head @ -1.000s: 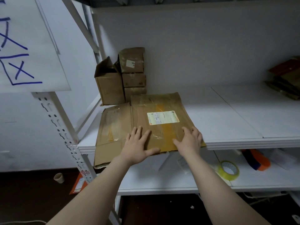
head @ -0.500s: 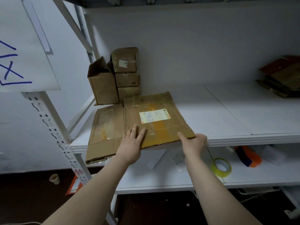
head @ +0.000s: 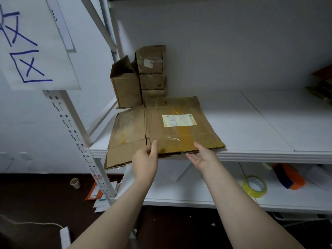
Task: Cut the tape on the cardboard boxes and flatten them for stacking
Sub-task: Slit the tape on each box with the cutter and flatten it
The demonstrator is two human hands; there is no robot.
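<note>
A flattened cardboard box (head: 179,133) with a white label and yellow tape lies on the upper white shelf (head: 260,123), its near edge and left flap hanging over the front. My left hand (head: 145,160) grips the near edge at the middle, thumb on top. My right hand (head: 203,157) holds the same edge a little to the right, thumb on top and fingers under it. Behind the flat box stand an open upright box (head: 125,88) and a stack of three small taped boxes (head: 150,69) against the back wall.
A perforated white post (head: 77,133) stands at the shelf's left front corner. The lower shelf holds a yellow tape roll (head: 255,186) and an orange tape dispenser (head: 289,178). More flat cardboard (head: 321,83) lies at the far right. A paper cup (head: 75,183) sits on the floor.
Both hands came off the top of the flat box and slid back to its near edge. The right hand shifted left from the corner toward the middle.
</note>
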